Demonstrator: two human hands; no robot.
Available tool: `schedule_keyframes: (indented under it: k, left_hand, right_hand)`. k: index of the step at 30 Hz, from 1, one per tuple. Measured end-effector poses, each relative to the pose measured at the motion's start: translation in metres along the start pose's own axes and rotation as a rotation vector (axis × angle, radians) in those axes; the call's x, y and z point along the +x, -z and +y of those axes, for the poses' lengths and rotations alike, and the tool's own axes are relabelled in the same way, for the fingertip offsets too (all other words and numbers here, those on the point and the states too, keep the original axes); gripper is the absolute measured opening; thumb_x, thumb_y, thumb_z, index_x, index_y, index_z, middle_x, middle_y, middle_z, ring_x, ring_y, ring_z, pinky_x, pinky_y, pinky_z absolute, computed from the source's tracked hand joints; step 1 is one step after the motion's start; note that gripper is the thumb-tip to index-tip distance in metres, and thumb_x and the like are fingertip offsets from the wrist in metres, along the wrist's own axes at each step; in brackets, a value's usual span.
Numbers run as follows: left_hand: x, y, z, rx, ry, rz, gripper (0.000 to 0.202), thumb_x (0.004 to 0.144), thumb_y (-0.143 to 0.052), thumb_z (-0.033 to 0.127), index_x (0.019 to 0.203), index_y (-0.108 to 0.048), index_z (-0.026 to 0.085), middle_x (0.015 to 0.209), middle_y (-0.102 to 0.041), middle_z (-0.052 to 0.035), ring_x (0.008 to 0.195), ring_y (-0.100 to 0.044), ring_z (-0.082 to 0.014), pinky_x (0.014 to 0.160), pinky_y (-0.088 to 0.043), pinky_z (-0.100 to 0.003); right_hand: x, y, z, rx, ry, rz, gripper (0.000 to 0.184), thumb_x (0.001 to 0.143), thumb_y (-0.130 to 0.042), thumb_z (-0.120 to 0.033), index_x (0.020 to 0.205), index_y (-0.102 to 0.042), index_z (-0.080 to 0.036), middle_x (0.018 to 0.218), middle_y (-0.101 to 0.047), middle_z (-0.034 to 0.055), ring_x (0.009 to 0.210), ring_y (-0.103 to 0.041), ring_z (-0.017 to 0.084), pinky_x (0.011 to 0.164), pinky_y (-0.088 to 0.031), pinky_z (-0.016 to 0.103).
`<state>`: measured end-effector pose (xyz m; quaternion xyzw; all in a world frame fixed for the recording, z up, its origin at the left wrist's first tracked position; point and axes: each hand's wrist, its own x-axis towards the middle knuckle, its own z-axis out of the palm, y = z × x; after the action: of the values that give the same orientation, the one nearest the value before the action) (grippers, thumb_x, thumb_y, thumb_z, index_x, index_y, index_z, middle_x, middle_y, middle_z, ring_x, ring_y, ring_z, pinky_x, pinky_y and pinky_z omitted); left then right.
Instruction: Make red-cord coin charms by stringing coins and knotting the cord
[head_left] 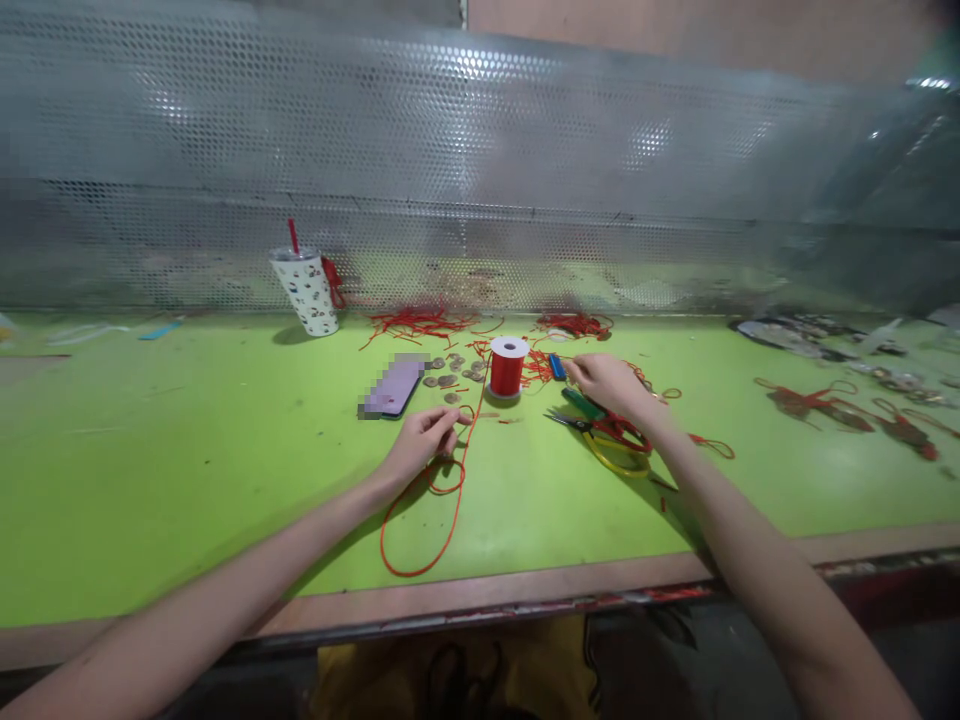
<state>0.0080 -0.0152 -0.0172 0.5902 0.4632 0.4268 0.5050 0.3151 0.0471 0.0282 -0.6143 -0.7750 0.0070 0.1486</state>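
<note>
My left hand (429,437) pinches a red cord (409,574) between thumb and fingertips. The cord hangs in loops below the hand on the green tabletop, and one strand runs up to a spool of red cord (506,372) standing upright. At the right of the spool, my right hand (604,382) has its fingers curled at the edge of a small blue lighter (556,367); they appear to grip it. Beneath that hand lie scissors with yellow handles (619,458) and a green-handled tool (583,404), partly covered by the wrist.
Several round coins (448,381) lie between a phone (394,388) and the spool. Cut red cord pieces (420,322) are heaped behind. A tumbler with a straw (306,292) stands back left, before a perforated metal panel (465,150). Knotted cords with coins (825,400) lie right.
</note>
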Motion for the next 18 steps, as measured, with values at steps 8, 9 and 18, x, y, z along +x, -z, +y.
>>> schedule_keyframes:
  k: [8,9,18]
  left_hand:
    - [-0.005,-0.004,0.001,0.079,-0.079,-0.042,0.043,0.089,-0.059,0.055,0.091,-0.070,0.013,0.047,-0.048,0.0054,0.044,-0.039,-0.0094,0.050,-0.032,-0.023]
    - [-0.007,-0.005,0.002,0.104,-0.093,-0.051,0.042,0.090,-0.058,0.054,0.090,-0.070,0.014,0.048,-0.049,0.0052,0.045,-0.040,-0.0097,0.050,-0.032,-0.023]
    - [-0.013,-0.010,-0.006,0.423,-0.316,-0.057,0.029,0.093,-0.057,0.038,0.084,-0.073,0.015,0.065,-0.063,-0.0005,0.058,-0.050,-0.0128,0.057,-0.038,-0.024]
  right_hand:
    - [-0.022,-0.060,-0.092,1.061,0.115,-0.338,0.063,0.090,-0.051,-0.073,0.086,-0.074,-0.014,0.067,-0.065,0.0038,0.053,-0.049,0.012,0.049,-0.036,0.025]
    - [-0.023,-0.066,-0.098,1.101,0.099,-0.343,0.063,0.089,-0.050,-0.074,0.086,-0.074,-0.015,0.066,-0.063,0.0033,0.051,-0.046,0.011,0.047,-0.034,0.025]
    - [-0.026,-0.080,-0.106,1.297,-0.099,-0.227,0.044,0.075,-0.072,-0.061,0.071,-0.063,-0.018,0.053,-0.048,-0.0053,0.042,-0.038,0.007,0.041,-0.028,0.023]
